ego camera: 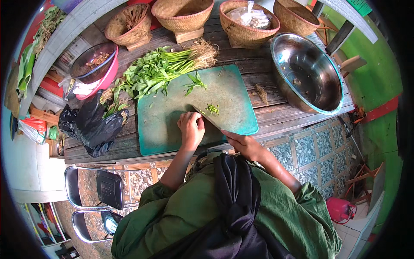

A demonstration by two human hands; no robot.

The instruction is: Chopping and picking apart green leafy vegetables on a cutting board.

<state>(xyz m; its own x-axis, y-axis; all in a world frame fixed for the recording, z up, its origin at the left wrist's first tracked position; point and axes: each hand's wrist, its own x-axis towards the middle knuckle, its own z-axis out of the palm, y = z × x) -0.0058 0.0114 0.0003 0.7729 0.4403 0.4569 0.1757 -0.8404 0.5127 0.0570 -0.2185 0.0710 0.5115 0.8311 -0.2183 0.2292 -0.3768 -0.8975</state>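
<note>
My right hand (243,144) grips the handle of a knife (208,119), whose blade points up and left over a worn green cutting board (161,123). My left hand (191,128) lies on the board just left of the blade, its fingers curled; whether it holds anything cannot be seen. Beside the blade is a small heap of chopped green pieces (212,109). A leafy sprig (195,84) rests higher on the board. A large bunch of leafy greens with roots (161,69) lies across the board's upper left edge and the wooden table.
A deep metal basin (307,74) stands at the right. Woven baskets (182,14) line the far side, one with a plastic bag (250,16) inside. At the left are a black plastic bag (97,126) and a pink basin (108,76) under a dark colander (93,63).
</note>
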